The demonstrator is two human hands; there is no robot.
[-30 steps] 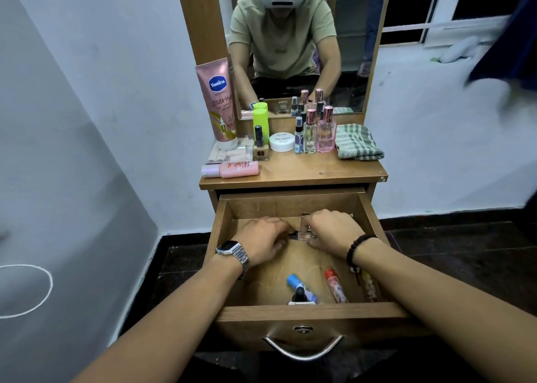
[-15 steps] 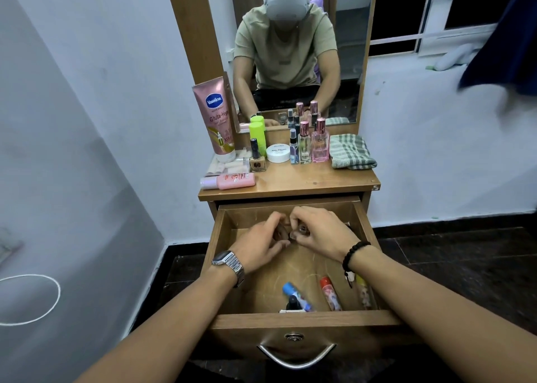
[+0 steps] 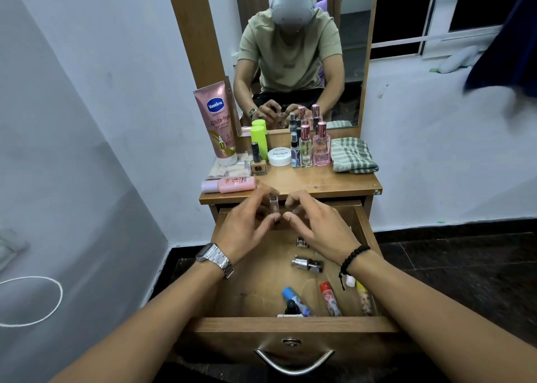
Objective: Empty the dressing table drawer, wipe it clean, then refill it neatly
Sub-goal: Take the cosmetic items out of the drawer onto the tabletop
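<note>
Left hand point(image 3: 247, 227) and right hand point(image 3: 316, 225) together pinch a small clear glass vial point(image 3: 273, 208), held above the open wooden drawer point(image 3: 293, 324) near the wooden tabletop point(image 3: 319, 182) edge. Advice: lift clear of the lip, set down in the bare front-centre patch, avoiding the pink tube point(image 3: 229, 184).

the small bottle point(image 3: 273, 208) between both hands is blurred and its label unreadable. the right wrist point(image 3: 353, 262) hides part of the yellow tube point(image 3: 363, 297).
</note>
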